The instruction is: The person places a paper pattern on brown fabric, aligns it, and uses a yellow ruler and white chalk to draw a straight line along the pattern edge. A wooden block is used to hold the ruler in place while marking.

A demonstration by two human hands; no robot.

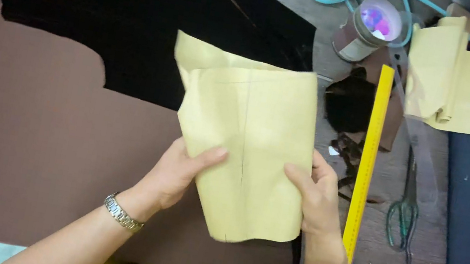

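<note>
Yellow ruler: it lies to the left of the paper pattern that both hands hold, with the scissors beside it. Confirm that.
Wrong side. In the head view the yellow ruler lies to the right of the paper pattern, which the left hand and right hand hold. The scissors do lie beside it.

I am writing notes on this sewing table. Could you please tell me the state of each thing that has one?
Yellow paper pattern: held up, top edge curled.
Left hand: gripping the pattern's left edge.
Right hand: gripping the pattern's right edge.
Brown fabric: spread flat.
Black fabric: spread out.
Scissors: shut, lying flat.
Yellow ruler: lying flat.
Second paper piece: folded over.
</note>
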